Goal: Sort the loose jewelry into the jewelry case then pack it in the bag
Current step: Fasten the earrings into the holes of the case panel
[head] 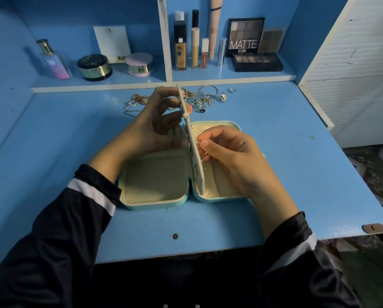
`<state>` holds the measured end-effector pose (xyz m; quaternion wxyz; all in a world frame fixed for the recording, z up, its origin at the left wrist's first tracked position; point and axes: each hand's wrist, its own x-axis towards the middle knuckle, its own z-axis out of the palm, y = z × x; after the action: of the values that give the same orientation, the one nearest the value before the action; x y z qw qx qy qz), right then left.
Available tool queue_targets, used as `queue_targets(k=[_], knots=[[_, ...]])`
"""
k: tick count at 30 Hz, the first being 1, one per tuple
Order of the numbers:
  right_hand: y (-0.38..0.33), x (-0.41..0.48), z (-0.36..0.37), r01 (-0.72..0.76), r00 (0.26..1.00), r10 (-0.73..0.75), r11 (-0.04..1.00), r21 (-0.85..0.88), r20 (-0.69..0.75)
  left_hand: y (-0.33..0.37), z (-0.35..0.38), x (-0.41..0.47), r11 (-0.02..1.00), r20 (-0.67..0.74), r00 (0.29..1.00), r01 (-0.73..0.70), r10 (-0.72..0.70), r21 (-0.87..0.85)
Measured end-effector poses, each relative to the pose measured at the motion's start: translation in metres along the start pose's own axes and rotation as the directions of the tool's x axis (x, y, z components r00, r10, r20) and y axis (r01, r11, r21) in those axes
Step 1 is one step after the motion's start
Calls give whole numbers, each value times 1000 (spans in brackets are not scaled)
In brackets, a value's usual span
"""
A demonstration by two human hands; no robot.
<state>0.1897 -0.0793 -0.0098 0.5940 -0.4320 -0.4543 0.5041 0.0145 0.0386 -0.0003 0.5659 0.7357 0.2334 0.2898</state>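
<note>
Small piece point(198, 142) being pinned to the flap point(197, 174) of the case point(155, 204)

The open case is set on the tabletop point(286, 174). Its flap is held upright by the left hand point(155, 127), fingers point(164, 93) curled round its top edge. The piece, probably an earring, is pinched by the right hand point(228, 156). It could be dropped or missed if the flap is allowed to tilt. The jewelry pile point(199, 96) remains unsorted behind.

Item point(198, 142) pinched by right hand point(230, 156) against flap point(197, 174): too small to identify. Left hand point(150, 127) hides part of jewelry pile point(205, 96). Sleeves point(53, 252) run off the lower edge.
</note>
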Motion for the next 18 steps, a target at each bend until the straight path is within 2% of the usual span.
queue_targets(k=[13,18], knots=[[-1,-1,-1,-4,1000,4,1000,-27,-4,3,1,-2,999,-22,999,38,-38,6],[-2,-2,0,53,999,-53,998,-37,0,4,1,-2,999,-21,999,31,-31,4]])
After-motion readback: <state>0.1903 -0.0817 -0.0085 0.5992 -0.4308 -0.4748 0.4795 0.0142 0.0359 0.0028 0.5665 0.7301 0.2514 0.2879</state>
